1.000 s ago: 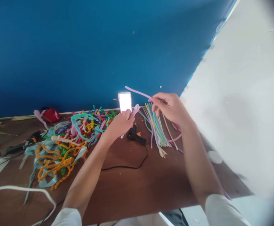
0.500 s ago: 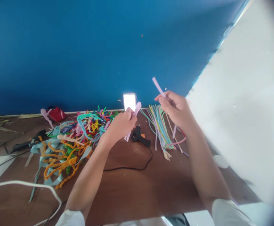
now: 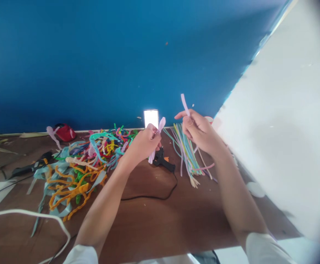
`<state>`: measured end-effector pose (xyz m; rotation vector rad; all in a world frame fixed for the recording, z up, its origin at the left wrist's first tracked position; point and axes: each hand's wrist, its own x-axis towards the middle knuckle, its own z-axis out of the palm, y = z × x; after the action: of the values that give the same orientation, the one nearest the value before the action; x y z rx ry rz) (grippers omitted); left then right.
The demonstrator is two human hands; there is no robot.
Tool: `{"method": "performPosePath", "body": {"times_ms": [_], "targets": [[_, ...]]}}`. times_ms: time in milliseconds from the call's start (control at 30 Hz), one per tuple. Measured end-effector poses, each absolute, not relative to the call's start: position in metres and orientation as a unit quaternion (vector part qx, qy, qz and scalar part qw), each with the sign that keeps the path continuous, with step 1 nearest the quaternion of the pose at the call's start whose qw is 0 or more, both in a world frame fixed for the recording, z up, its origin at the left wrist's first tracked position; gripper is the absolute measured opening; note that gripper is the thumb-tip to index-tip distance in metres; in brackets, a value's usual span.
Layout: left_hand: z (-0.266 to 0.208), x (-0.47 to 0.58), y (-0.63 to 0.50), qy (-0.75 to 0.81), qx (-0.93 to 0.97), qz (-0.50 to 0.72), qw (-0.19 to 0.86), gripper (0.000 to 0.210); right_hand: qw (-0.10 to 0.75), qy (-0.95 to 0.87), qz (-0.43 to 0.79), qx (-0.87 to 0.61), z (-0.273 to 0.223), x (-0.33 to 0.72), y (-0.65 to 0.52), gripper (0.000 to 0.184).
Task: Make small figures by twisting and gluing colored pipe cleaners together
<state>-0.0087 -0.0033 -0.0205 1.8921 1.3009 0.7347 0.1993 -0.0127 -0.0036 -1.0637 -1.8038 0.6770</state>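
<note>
My left hand (image 3: 146, 142) is closed around a folded pale lilac pipe cleaner (image 3: 162, 124); its rounded loop sticks up past the thumb and its loose ends hang below the fingers. Farther right and raised, my right hand (image 3: 199, 128) pinches a straight lilac pipe cleaner (image 3: 185, 103) between thumb and fingers, with the index finger stretched to the left. Part of this strand is hidden by the hand. Beneath the right hand lies a bundle of pastel pipe cleaners (image 3: 188, 157). A black glue gun (image 3: 164, 163) rests on the table just beyond the left hand.
On the left of the brown table (image 3: 160, 227) spreads a tangled heap of colourful pipe cleaners (image 3: 80, 168). A lit phone (image 3: 151, 118) leans against the blue wall (image 3: 107, 66). A second black tool (image 3: 33, 165), a red pouch (image 3: 65, 132) and a white cable (image 3: 39, 213) are also at the left.
My right hand has shifted slightly left and down, its index finger now pointing out and the strand standing more upright. The left hand keeps its hold almost unmoved.
</note>
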Motion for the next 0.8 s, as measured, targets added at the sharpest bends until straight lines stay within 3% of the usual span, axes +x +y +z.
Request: {"method": "performPosePath", "body": {"times_ms": [267, 600, 800], "targets": [[-0.02, -0.009, -0.003, 0.496, 0.723, 0.311, 0.368, 0.011, 0.558, -0.686, 0.2, -0.422, 0.004, 0.201, -0.02, 0.035], [-0.021, -0.001, -0.006, 0.499, 0.679, 0.352, 0.407, 0.007, 0.461, -0.756, 0.15, -0.439, 0.005, 0.196, -0.024, 0.041], [-0.031, 0.006, -0.005, 0.493, 0.679, 0.376, 0.394, 0.012, 0.403, -0.768, 0.189, -0.461, 0.005, 0.195, -0.022, 0.044]]}}
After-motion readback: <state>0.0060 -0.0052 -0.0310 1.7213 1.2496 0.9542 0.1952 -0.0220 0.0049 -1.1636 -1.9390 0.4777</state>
